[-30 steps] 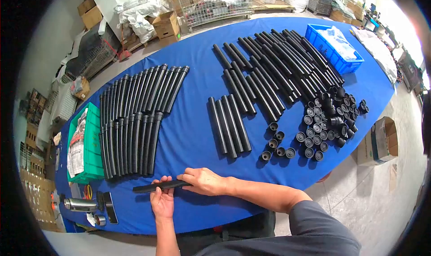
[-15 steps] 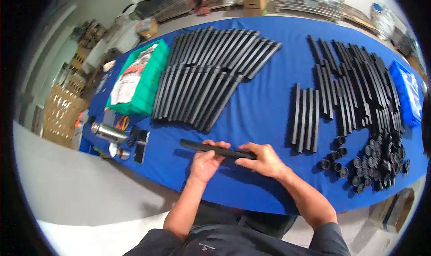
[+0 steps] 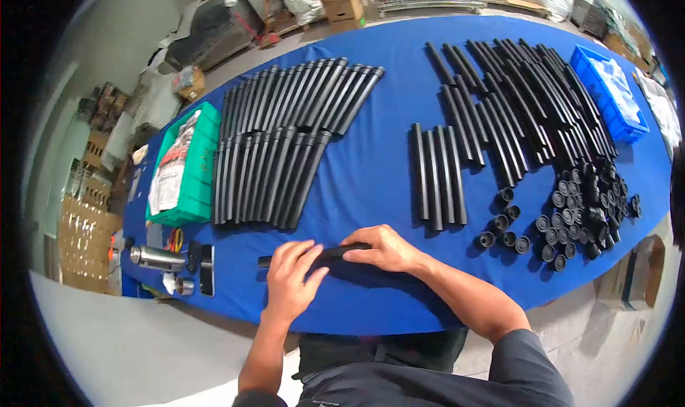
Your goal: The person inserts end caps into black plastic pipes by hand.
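A black tube (image 3: 330,255) lies almost level across the front of the blue-covered table, between my hands. My right hand (image 3: 384,248) is closed round its right end and covers that tip. Over the tube's left part, palm down, is my left hand (image 3: 289,278), with its fingers on the far side and its thumb on the near side. The tube's left tip sticks out past the fingers. Beyond my hands, two overlapping rows of black tubes with collared ends (image 3: 267,175) lie side by side.
Right of centre lie several plain black tubes (image 3: 440,178) and a larger pile behind them. Loose black caps (image 3: 560,221) cluster at the right front. A green crate (image 3: 196,186), a steel flask (image 3: 157,258) and a phone (image 3: 207,270) are at left; a blue bin (image 3: 628,130) stands far right.
My left hand has turned from palm up under the tube to palm down over it. My right hand has shifted left with the tube's end. The camera view has swung right.
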A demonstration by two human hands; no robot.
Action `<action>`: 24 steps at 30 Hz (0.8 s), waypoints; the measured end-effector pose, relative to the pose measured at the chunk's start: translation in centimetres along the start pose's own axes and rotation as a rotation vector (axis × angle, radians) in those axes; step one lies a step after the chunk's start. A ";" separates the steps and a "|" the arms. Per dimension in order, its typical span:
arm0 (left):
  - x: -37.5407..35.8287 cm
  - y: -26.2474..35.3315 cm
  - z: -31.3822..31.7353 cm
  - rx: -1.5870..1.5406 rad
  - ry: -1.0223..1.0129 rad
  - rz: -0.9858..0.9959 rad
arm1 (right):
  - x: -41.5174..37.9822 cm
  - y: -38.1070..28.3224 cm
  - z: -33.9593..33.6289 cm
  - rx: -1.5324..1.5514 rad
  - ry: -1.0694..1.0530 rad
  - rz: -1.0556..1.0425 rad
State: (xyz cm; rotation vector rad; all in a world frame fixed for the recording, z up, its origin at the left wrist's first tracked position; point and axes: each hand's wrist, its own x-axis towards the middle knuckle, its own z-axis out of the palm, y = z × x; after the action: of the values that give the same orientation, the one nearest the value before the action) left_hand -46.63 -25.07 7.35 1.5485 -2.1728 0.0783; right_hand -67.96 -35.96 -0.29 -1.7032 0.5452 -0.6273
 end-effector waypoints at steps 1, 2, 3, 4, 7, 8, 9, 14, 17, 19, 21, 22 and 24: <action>0.5 0.0 -0.4 0.049 -0.098 -0.026 | 0.0 0.4 0.0 0.022 -0.008 -0.006; 0.7 -0.6 -0.4 0.085 -0.159 0.041 | 0.1 0.8 0.1 0.047 -0.021 -0.016; 0.4 -1.1 -0.1 0.061 -0.199 0.027 | 0.1 0.5 0.1 0.084 -0.015 -0.015; 0.3 -1.7 0.0 0.027 -0.240 0.022 | 0.2 0.3 0.1 0.134 -0.027 0.077; 0.5 -2.1 0.1 -0.070 -0.196 -0.032 | -0.2 -0.1 0.1 0.214 0.046 0.162; 0.6 -2.3 0.1 -0.106 -0.170 -0.063 | -0.2 -0.2 0.3 0.323 0.130 0.219; 0.7 -2.5 -0.1 -0.128 -0.153 -0.167 | -0.1 -0.2 0.5 0.394 0.254 0.169; 4.1 -4.9 0.6 0.011 -0.080 -0.231 | 0.0 0.1 1.1 0.080 0.020 0.104; 8.0 -4.9 3.2 0.077 -0.114 -0.244 | -0.2 0.1 1.0 -0.094 -0.059 -0.030; 10.2 -5.5 5.5 0.131 -0.141 -0.250 | -0.4 0.0 1.0 -0.072 -0.039 -0.019; 12.4 -6.1 7.1 0.179 -0.237 -0.276 | -0.1 0.0 0.9 -0.070 -0.039 -0.020; 13.3 -5.9 7.5 0.199 -0.296 -0.313 | -0.1 0.1 0.9 -0.078 -0.049 -0.018; 14.2 -6.2 8.7 0.257 -0.285 -0.279 | -0.2 0.1 0.9 -0.077 -0.056 -0.019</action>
State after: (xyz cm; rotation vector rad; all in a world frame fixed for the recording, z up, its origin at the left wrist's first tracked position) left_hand -47.56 -42.45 4.01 2.1087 -2.1970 0.0506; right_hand -67.51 -35.20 -0.59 -1.7944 0.5204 -0.5770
